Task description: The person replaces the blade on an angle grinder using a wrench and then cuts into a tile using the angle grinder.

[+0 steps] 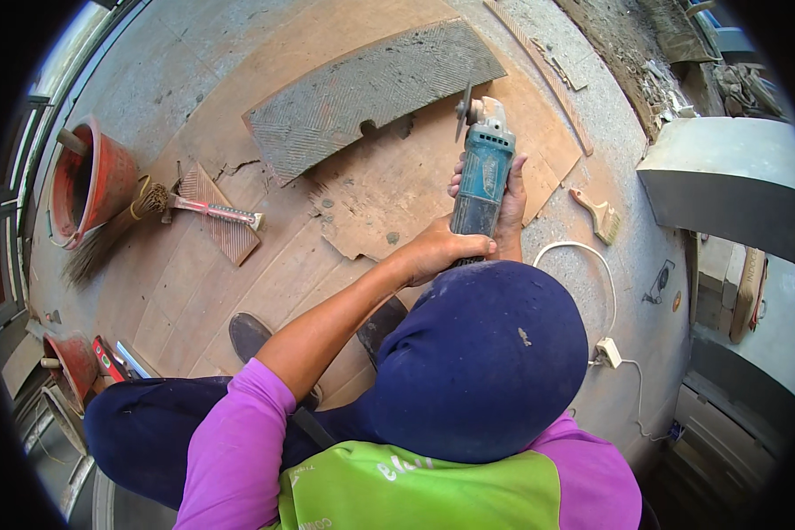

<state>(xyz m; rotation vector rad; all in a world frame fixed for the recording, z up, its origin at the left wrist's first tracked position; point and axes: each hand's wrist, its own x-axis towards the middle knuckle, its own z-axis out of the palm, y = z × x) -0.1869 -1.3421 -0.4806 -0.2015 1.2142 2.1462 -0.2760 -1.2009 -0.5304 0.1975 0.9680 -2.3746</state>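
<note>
A blue-green angle grinder (pixel 486 170) lies between two bare hands, both clamped on it; the left hand (pixel 446 251) closes round the rear of the body, thumb across the top; the right hand (pixel 512 210) cups the body farther forward from beneath, its fingers showing on one side and its thumb on the other; the thin disc (pixel 462 115), seen nearly edge-on, stands ahead of both hands, near the right end of a ridged grey slab (pixel 371 93); whether disc and slab touch cannot be told; good handling appears to call for a firm grip by both hands, fingers well behind the disc, and a steady disc angle; beneath the slab and ahead of the left hand lies a brown board (pixel 415 190); right of the right hand rest a flat paintbrush (pixel 602 216) and a pale cable (pixel 583 249), best kept clear of the disc; far left of the left hand stands a red bucket (pixel 113 181).
</note>
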